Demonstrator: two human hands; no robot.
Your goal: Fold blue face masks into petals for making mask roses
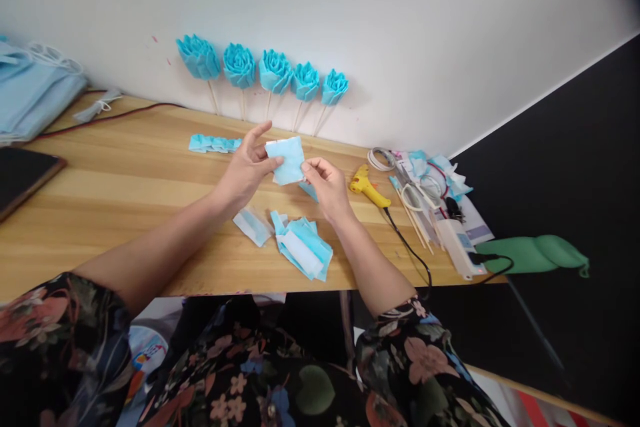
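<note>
Gently, we hold the pale blue, square, cloth-like piece (289, 159) up over the brown wooden desk (125, 190). Our left hand (243, 172) pinches it, pointer sticking out; our right hand (327, 188) closes its fingers on the right edge. We should pinch softly, edges even.

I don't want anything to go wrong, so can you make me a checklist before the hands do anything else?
1. Thin light-blue cloth-like square held by both the left hand and the right hand: ok.
2. Hands away from the yellow plastic glue gun: ok.
3. Glue gun cool: cannot tell.
4. Loose pile of blue and white cloth-like pieces neatly stacked: not ok, it's jumbled.
5. Five blue layered flowers on thin sticks standing by the wall: ok.
</note>
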